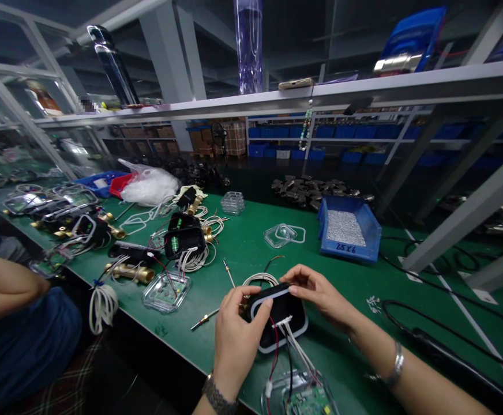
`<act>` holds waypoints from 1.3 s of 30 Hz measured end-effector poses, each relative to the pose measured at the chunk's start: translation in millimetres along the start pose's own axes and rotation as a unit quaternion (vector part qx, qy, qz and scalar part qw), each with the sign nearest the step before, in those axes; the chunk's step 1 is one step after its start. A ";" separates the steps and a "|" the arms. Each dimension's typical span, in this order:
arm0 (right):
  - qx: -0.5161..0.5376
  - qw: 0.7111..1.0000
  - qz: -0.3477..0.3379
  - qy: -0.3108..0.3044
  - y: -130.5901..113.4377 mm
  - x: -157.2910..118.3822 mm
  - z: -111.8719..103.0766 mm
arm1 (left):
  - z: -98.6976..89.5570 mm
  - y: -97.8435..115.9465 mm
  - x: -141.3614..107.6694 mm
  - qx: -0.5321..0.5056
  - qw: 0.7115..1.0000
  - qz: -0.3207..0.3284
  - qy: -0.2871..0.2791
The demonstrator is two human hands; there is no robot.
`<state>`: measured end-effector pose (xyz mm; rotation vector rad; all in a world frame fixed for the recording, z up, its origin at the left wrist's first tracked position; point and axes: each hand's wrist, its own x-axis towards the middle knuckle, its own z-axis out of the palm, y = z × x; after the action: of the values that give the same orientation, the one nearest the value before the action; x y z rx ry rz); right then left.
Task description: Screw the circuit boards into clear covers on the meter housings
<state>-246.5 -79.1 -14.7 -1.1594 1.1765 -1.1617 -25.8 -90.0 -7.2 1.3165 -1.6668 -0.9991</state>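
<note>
Just in front of me is a black meter housing with a pale sealing ring around its rim. My left hand grips its left side, thumb on the ring and fingers behind. My right hand pinches the top right edge with thumb and index finger. Red, black and white wires run from inside the housing down to a green circuit board in a clear cover. A coiled white cable shows behind the housing. A metal-tipped probe lies left of my left hand.
A blue bin of small metal parts stands right of centre, near clear covers. Brass-fitted assemblies crowd the left. A black handheld tool with its cable lies at right. Another person's arm is at left; a shelf spans above.
</note>
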 end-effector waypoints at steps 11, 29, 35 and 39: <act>-0.011 0.999 0.024 -0.046 -2.4 9.3 -3.3 | -4.9 -9.3 10.7 -0.020 0.997 0.002 -0.073; 0.057 0.995 -0.016 -0.080 22.1 -23.5 -29.2 | -27.7 -41.5 -27.6 0.004 0.981 0.041 -0.187; 0.027 0.990 0.021 -0.140 31.3 -39.3 -30.0 | -18.6 -42.0 -40.1 0.000 0.986 0.028 -0.167; -0.017 0.990 0.018 -0.137 28.5 -45.9 -26.1 | -11.5 -35.4 -44.4 0.060 0.986 0.053 -0.144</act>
<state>-273.2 -32.7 -41.8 -1.2741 1.0051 -0.9241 5.3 -53.3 -39.5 1.1865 -2.0206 -1.0778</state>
